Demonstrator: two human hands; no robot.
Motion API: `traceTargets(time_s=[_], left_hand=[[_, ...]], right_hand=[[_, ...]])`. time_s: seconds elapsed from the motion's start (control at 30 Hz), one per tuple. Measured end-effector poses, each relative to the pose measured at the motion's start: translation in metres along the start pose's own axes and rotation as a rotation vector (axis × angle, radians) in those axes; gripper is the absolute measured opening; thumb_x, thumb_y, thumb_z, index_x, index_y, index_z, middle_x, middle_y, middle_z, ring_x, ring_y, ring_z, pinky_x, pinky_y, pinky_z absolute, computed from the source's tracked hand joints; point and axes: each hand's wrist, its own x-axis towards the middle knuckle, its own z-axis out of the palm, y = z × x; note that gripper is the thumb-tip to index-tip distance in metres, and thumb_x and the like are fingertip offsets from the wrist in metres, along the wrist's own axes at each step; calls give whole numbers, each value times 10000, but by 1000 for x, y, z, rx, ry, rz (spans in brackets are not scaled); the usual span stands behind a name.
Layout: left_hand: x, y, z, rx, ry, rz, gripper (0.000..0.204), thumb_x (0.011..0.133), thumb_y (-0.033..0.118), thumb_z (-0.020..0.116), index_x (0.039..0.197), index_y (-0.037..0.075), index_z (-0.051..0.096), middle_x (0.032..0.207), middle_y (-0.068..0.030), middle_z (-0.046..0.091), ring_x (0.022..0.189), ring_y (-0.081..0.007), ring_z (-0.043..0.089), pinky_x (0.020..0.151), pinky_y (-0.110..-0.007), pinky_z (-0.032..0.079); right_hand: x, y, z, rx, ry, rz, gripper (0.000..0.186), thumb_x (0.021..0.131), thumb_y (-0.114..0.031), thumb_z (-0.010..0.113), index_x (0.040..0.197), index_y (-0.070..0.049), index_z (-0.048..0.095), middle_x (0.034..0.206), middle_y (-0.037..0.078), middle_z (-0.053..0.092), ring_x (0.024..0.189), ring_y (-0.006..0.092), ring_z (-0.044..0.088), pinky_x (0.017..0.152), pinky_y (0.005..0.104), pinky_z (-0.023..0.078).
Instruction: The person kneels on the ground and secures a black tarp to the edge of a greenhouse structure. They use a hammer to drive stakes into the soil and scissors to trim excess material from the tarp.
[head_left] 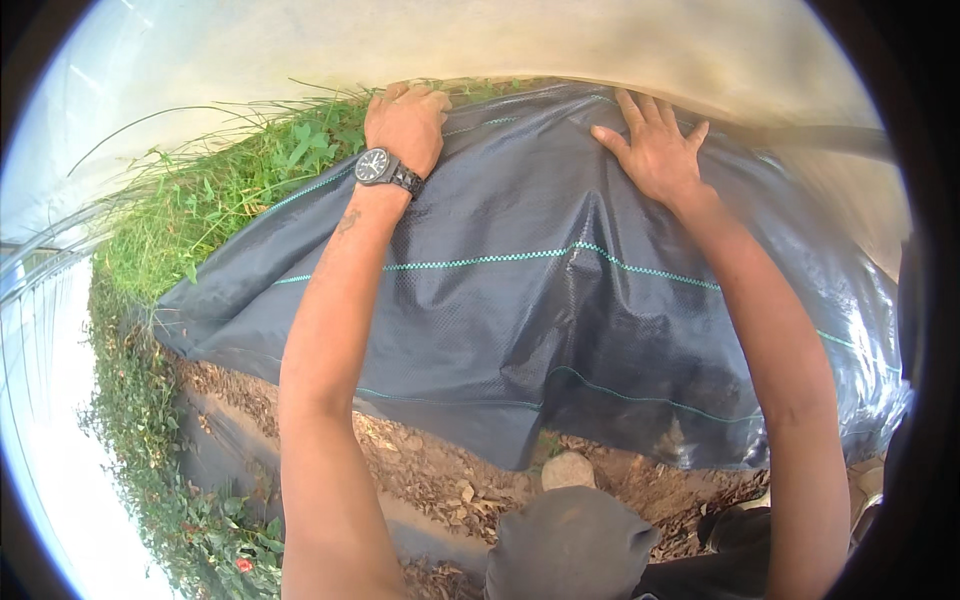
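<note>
A black woven sheet [470,320] with green stripes lies draped in folds over the ground. At its upper edge, beside tall grass, my left hand [405,130], with a dark watch [372,167] on the wrist, has its fingers curled over the sheet's border. My right hand [655,150] rests on the sheet near the upper edge to the right, its fingers spread out.
Pale plastic sheeting [500,35] rises behind the sheet. Grass and weeds [250,180] grow along the upper left, and a leafy plant with red flowers [244,565] is at lower left. My dark-clothed knee [560,545] is on the leaf-strewn soil [450,470] below.
</note>
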Motion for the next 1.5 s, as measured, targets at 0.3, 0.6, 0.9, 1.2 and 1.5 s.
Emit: traceTargets(time_s=[0.3, 0.6, 0.9, 1.2, 1.5], left_hand=[[23, -10, 11, 58, 70, -109, 75, 951, 124, 587, 1005, 129, 639, 913, -102, 735, 882, -337, 700, 792, -483, 497], [41, -18, 54, 91, -269, -274, 179, 953, 131, 568, 1096, 149, 675, 1077, -142, 760, 1079, -329, 699, 953, -518, 487], [54, -7, 56, 324, -436, -271, 305, 994, 174, 509, 1156, 150, 766, 1171, -155, 754, 1129, -323, 705, 1023, -480, 508], [34, 44, 23, -181, -8, -509, 217, 932, 265, 688, 980, 74, 781, 959, -185, 754, 921, -380, 717, 792, -487, 566], [67, 151, 62, -615, -178, -2, 541, 1050, 344, 441, 1508, 64, 502, 1469, -243, 568, 1346, -415, 542, 1140, -469, 422]], right_hand=[[2, 1, 1, -21, 2, 3, 852, 1001, -755, 351, 1636, -187, 324, 1690, 72, 275, 1575, 296, 230, 1130, 853, 110], [0, -2, 4, -4, 17, 4, 862, 1001, -752, 360, 1633, -166, 325, 1653, 88, 345, 1560, 295, 262, 1168, 823, 115], [0, -1, 2, 22, -3, 8, 844, 1009, -752, 333, 1645, -197, 301, 1646, 112, 351, 1562, 310, 252, 1174, 822, 114], [3, 0, -3, 82, -104, 32, 797, 1030, -699, 348, 1659, -215, 275, 1718, 118, 222, 1610, 308, 108, 1163, 829, 5], [7, 0, -2, 143, -67, 35, 779, 1031, -579, 355, 1669, -153, 221, 1734, 109, 194, 1608, 310, 134, 1166, 825, -6]])
